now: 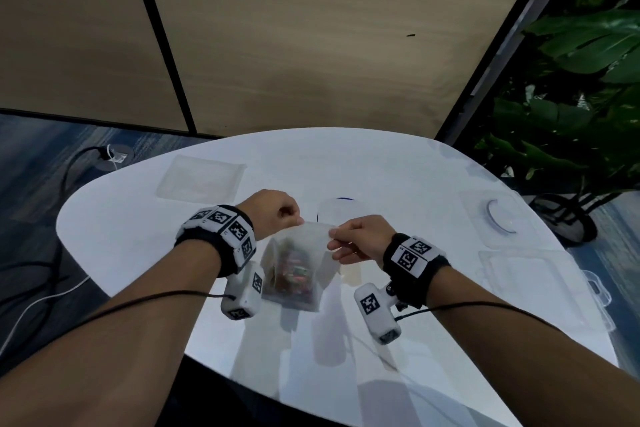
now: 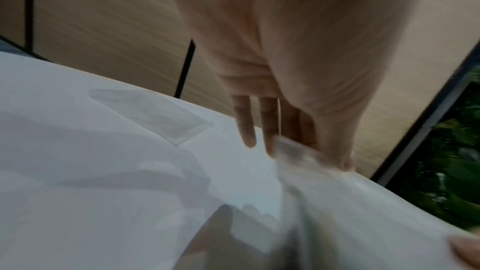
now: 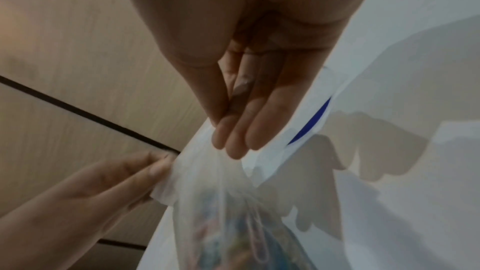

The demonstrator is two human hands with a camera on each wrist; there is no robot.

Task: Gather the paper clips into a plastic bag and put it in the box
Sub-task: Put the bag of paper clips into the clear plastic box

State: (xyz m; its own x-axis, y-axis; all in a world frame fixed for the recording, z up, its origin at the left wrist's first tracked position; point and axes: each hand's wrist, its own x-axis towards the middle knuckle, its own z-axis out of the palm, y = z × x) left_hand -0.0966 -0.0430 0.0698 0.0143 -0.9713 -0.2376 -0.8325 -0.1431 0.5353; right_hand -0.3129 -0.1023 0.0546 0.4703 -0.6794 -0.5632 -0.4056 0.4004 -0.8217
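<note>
- above the middle of the white rounded table (image 1: 121, 236), a small clear plastic bag (image 1: 311, 253) hangs in the air, held up by its top edge.
- a heap of coloured paper clips (image 1: 292, 270) sits in the lower part of the bag; the right wrist view shows one wire clip through the plastic.
- the left hand (image 1: 273, 213) pinches the bag's top left corner between thumb and curled fingers.
- the right hand (image 1: 356, 239) pinches the top right corner, thumb against fingertips (image 3: 233, 143).
- just beyond the hands lies a round clear lid with a blue rim (image 1: 337, 210) on the table.
- near the far left edge lies a flat clear square plastic sheet (image 1: 201, 177).
- along the right edge lie a clear plastic tray with a round disc in it (image 1: 498, 215) and, nearer, a clear plastic box (image 1: 540, 284).
- past the right edge stands a green leafy plant (image 1: 581, 45).
</note>
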